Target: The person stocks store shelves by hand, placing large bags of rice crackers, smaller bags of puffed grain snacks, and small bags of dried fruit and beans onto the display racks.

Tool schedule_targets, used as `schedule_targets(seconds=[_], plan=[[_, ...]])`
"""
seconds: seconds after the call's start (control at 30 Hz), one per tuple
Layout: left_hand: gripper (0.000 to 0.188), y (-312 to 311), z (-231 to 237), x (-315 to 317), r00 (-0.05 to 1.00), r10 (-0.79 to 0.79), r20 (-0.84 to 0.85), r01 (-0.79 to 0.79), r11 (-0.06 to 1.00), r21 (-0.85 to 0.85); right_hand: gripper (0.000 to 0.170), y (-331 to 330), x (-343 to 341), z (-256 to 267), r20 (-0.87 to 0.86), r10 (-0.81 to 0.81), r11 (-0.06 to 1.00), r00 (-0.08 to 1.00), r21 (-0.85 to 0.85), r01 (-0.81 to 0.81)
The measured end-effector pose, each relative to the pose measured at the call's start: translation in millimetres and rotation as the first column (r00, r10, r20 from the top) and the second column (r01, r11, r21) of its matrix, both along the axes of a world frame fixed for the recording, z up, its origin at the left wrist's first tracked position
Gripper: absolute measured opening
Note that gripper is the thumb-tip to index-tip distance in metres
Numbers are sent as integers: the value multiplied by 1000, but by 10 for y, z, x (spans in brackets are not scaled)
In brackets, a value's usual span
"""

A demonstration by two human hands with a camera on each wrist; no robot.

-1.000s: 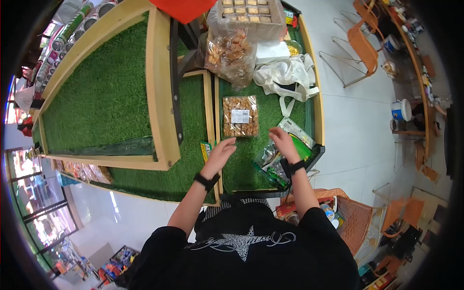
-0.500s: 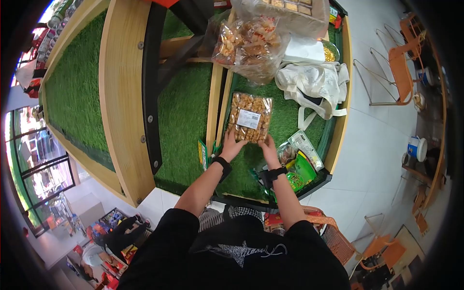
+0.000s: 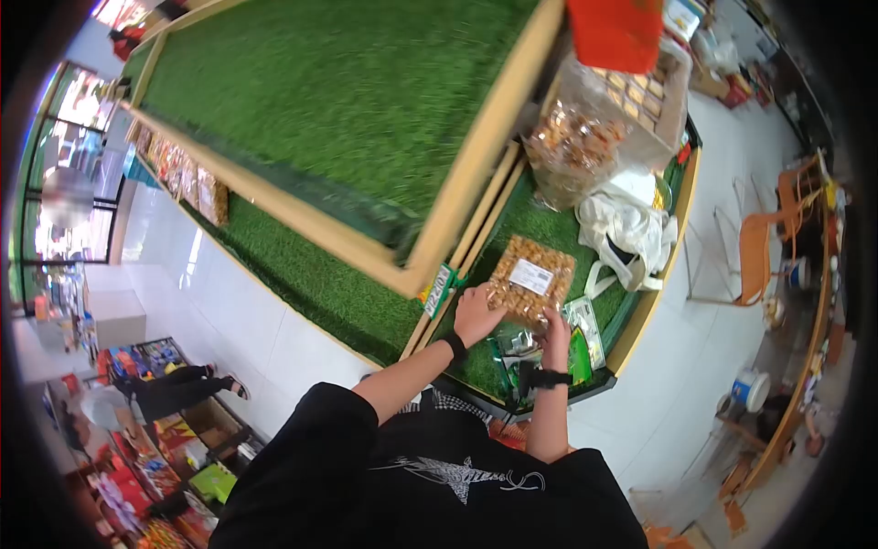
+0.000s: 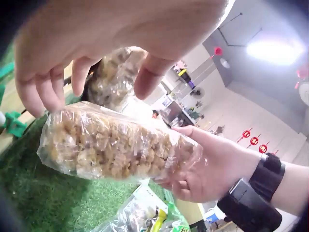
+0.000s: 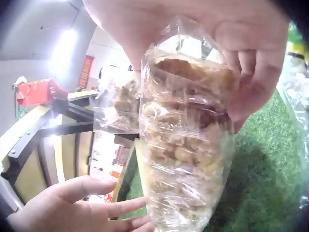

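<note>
A clear-wrapped pack of brown, clumpy snack pieces (image 3: 508,270) with a white label stands tilted over the green turf (image 3: 476,366) of the stand. At its near right corner my right hand (image 3: 554,340) grips it, the thumb above and fingers below in the left wrist view. My left hand (image 3: 478,317) is at the near left corner. The right wrist view shows the left fingers (image 5: 128,208) fairly straight, their tips right at the pack's side, with the thumb raised apart. A green packet (image 3: 581,357) and clear packaging lie beneath my right wrist.
Beyond the pack are a white cloth bag (image 3: 622,224), a plastic bag of snacks (image 3: 572,146) and an open box (image 3: 675,119). A raised wood-framed shelf (image 3: 439,220) is at the left, with a price tag (image 3: 439,291) below its corner. Someone in dark trousers (image 3: 174,392) is far left.
My hands came forward from apart to the pack's near corners. The pack has been lifted and tilted, and the head view has turned, so the stand appears shifted right.
</note>
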State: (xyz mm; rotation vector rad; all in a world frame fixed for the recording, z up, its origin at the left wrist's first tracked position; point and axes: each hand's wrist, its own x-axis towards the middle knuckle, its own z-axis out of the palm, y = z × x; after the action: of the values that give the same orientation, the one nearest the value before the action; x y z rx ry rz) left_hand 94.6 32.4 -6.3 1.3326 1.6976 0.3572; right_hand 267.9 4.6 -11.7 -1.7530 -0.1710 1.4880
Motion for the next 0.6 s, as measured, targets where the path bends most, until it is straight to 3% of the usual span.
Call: schedule_targets(seconds=[0.1,0.17,0.23,0.3,0.37,0.43,0.5,0.57,0.6], plan=[[59,-160,263,-249,995,68,71,-75,991,110,38,-154,-121,293,38,-19,996,999,89,16],[56,-287,447,-530,970,74,230,-102,989,110,35,-237,-306,582,70,31,988,997,147,-41],[56,-422,627,-887,972,42,232,-80,984,160,33,-344,-547,841,100,63,975,993,207,-83],[56,-535,814,-1291,952,68,299,-90,994,61,30,-412,-864,1035,210,143,923,967,324,-207],[56,-796,974,-1682,940,110,323,-136,989,60,29,-590,-1226,1328,177,178,891,968,388,-234],[54,-1098,1122,-2099,656,193,730,-276,961,-6,29,-784,-1602,1583,224,364,771,904,473,-427],[48,-1487,1448,-2643,632,276,724,-278,953,-120,31,-1037,-1985,1829,203,480,703,854,494,-512],[48,-1963,1654,-3077,576,288,765,-362,929,-78,33,-1317,-2352,1888,212,662,547,719,519,-657],[48,-2195,1676,-3290,574,295,764,-382,922,-70,38,-1448,-2551,1889,151,709,506,689,571,-646]])
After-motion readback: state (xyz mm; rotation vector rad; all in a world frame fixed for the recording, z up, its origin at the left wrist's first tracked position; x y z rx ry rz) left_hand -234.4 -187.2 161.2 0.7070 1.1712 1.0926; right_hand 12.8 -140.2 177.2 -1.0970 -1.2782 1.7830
